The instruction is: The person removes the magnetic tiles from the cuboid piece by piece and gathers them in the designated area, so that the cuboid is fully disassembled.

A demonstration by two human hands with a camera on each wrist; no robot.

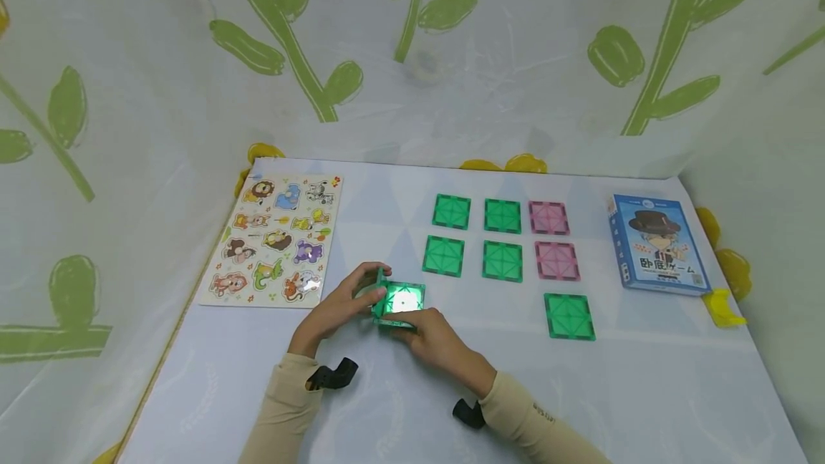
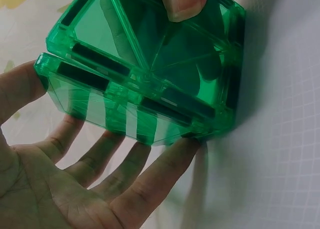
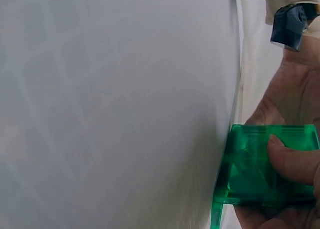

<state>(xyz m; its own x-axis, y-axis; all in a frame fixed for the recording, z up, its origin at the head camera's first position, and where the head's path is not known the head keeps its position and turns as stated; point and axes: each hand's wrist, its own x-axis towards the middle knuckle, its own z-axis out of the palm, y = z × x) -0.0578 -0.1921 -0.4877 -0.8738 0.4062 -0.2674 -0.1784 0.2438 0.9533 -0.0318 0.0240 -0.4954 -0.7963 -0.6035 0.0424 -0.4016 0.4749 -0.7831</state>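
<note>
Near the middle front of the table, both hands are at a small structure of translucent green magnetic tiles (image 1: 404, 297). My left hand (image 1: 344, 310) holds an upright green tile (image 2: 107, 106) at the structure's left side, with its fingers spread along the tile's outer face and edges. From the right, my right hand (image 1: 435, 342) grips the structure; its thumb (image 3: 295, 161) presses on a green tile (image 3: 247, 164) and other fingers pass underneath. In the left wrist view, two tile edges lie side by side with a thin gap at one end.
Flat behind the hands lie several green tiles (image 1: 503, 261) and two pink tiles (image 1: 557, 261). One more green tile (image 1: 570, 316) is to the right. An animal puzzle board (image 1: 271, 242) lies left; a blue game box (image 1: 660, 245) and a yellow piece (image 1: 723, 308) are far right.
</note>
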